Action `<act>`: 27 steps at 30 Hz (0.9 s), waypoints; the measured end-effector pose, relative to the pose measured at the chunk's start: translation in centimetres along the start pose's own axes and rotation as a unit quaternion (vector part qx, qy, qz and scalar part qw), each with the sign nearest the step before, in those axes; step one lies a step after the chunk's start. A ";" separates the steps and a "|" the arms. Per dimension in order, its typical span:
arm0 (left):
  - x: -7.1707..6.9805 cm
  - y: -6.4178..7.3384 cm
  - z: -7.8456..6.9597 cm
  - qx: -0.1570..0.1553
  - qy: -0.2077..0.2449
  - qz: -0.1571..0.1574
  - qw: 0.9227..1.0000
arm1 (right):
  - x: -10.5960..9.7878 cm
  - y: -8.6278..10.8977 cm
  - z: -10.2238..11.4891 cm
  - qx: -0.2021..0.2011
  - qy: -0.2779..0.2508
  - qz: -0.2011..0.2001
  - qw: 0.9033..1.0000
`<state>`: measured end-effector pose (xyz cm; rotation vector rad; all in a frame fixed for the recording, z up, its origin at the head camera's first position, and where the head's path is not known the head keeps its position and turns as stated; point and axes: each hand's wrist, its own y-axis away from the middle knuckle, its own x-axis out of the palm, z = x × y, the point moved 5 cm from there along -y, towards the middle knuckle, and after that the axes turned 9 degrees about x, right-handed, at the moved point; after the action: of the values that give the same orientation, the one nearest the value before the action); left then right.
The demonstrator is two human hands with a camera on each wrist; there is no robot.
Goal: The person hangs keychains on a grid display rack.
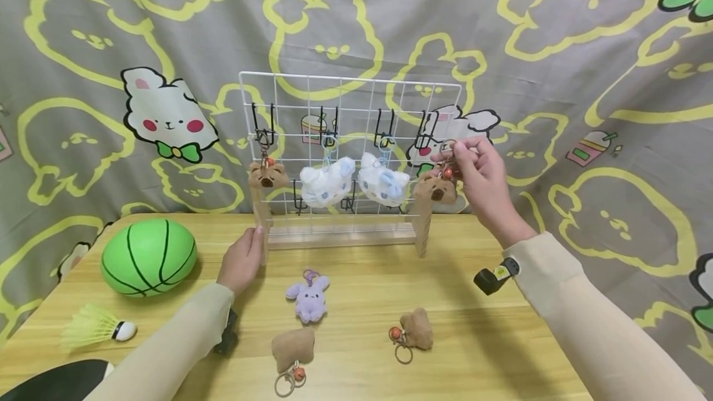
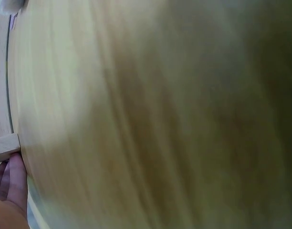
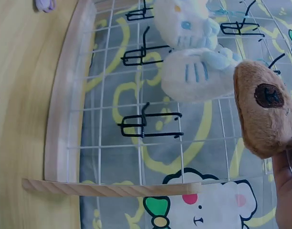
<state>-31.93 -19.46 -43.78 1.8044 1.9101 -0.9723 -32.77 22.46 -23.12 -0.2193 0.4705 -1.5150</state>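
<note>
My right hand [image 1: 483, 172] pinches the ring of a brown plush animal keychain [image 1: 437, 189] at the right end of a white wire grid rack [image 1: 356, 82]. The toy hangs below my fingers, close to the black hook [image 1: 426, 129] there; whether its ring touches the hook cannot be told. In the right wrist view, the same brown plush [image 3: 263, 109] hides part of the hand. My left hand [image 1: 242, 260] lies against the rack's left wooden foot [image 2: 6, 145], fingers extended along it. Another brown plush keychain [image 1: 267, 175] and two white plush keychains [image 1: 327, 183] hang from hooks.
A purple bunny keychain [image 1: 310, 299] and two brown plush keychains [image 1: 293, 349] [image 1: 418, 328] lie on the wooden table before the rack. At left are a green ball [image 1: 149, 257], a shuttlecock [image 1: 103, 328] and a black rounded object [image 1: 56, 382]. A patterned curtain [image 1: 211, 30] hangs behind.
</note>
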 end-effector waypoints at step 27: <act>0.0 -0.2 0.2 0.004 -0.006 -0.003 1.000 | 1.6 -2.4 -2.8 0.026 -0.053 0.008 0.998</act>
<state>-32.16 -19.57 -43.91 1.7942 1.9090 -0.9921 -36.11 21.14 -24.83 -0.2539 0.3477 -1.4899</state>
